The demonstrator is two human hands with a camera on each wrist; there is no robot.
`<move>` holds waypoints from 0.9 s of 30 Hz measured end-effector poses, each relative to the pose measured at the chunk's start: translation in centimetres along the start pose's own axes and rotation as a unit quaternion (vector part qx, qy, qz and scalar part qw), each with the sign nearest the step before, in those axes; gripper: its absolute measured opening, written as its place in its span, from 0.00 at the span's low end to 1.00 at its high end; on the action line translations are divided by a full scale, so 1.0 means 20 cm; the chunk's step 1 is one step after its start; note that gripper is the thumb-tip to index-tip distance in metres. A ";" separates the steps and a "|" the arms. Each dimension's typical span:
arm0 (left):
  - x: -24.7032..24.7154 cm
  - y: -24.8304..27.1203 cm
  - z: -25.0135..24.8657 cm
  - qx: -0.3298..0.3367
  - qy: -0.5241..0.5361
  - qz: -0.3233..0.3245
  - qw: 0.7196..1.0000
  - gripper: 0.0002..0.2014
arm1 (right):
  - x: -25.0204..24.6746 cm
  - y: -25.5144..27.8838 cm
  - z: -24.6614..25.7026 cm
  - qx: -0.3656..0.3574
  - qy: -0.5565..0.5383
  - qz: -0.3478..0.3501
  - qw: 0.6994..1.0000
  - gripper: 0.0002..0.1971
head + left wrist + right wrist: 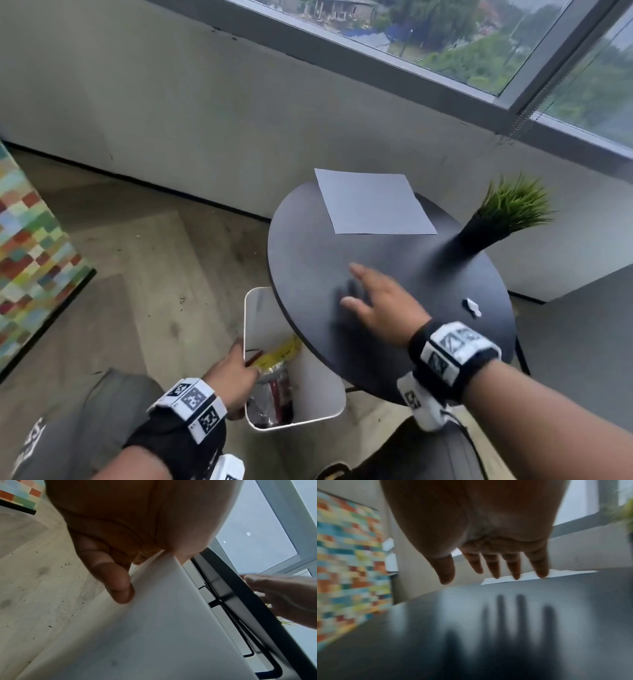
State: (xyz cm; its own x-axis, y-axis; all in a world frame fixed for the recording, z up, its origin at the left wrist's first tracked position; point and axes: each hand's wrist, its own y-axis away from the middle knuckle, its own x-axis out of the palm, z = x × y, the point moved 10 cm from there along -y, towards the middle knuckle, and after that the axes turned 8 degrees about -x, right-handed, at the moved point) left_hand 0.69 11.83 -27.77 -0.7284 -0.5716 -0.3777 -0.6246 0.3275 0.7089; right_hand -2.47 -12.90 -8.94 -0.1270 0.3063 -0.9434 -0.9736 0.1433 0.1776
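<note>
Beside the round black surface (308,267), my left hand (233,373) grips the white plastic bin (318,390); right hand (383,305) hovers over that surface, fingers spread.

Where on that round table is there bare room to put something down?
The widest bare patch of the round table lies at its left edge, between the sheet of paper and the right hand. A smaller one lies between that hand and the white scrap. The potted grass crowds the right. The bin in the left hand is part full.
</note>
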 end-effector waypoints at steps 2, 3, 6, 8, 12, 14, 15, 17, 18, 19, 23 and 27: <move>0.00 0.00 0.00 0.005 -0.021 -0.004 1.000 0.35 | 0.01 -0.11 -0.26 0.121 0.040 0.056 0.990 0.41; -0.02 0.00 0.00 0.006 -0.027 -0.008 1.000 0.35 | 0.05 -0.14 -0.30 0.146 0.046 0.077 0.985 0.43; -0.03 0.00 0.00 0.005 -0.028 -0.026 0.999 0.32 | 0.19 -0.10 -0.06 0.083 0.082 0.114 0.987 0.44; -0.02 0.01 -0.01 0.004 -0.024 -0.036 0.999 0.30 | 0.27 0.02 0.33 -0.120 0.097 0.140 0.978 0.39; 0.00 0.03 -0.04 0.004 -0.042 -0.033 0.999 0.31 | 0.12 -0.05 0.38 -0.224 -0.003 0.076 0.972 0.32; 0.01 0.03 -0.05 0.001 -0.040 -0.029 0.999 0.31 | 0.04 -0.22 0.04 -0.049 0.002 0.033 0.998 0.35; 0.01 0.04 -0.05 -0.002 -0.037 -0.027 0.999 0.31 | 0.03 -0.25 -0.09 0.043 0.021 0.046 0.998 0.37; 0.01 0.04 -0.05 0.001 -0.030 -0.028 0.999 0.31 | 0.11 -0.24 -0.11 0.080 0.065 0.099 0.990 0.40; 0.01 0.03 -0.05 0.010 -0.025 -0.026 0.999 0.32 | 0.16 -0.20 0.02 0.016 0.091 0.122 0.988 0.40; 0.03 0.01 -0.05 0.016 -0.022 -0.015 1.000 0.33 | 0.21 -0.13 0.22 -0.090 0.105 0.132 0.982 0.39; 0.05 -0.01 -0.05 0.029 -0.035 -0.011 0.999 0.31 | 0.13 0.15 0.52 -0.283 0.003 0.082 0.956 0.35; 0.03 0.02 -0.04 0.003 -0.068 -0.020 0.997 0.31 | -0.09 0.02 -0.47 0.170 0.003 -0.045 0.984 0.42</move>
State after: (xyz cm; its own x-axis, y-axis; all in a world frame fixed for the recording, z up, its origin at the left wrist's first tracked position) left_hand 0.21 10.96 -27.24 -0.7337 -0.4775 -0.4834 -0.6558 0.3114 0.6877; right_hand -4.32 -22.22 -9.76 -0.0462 0.2722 -0.9611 -0.8613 0.4765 0.1764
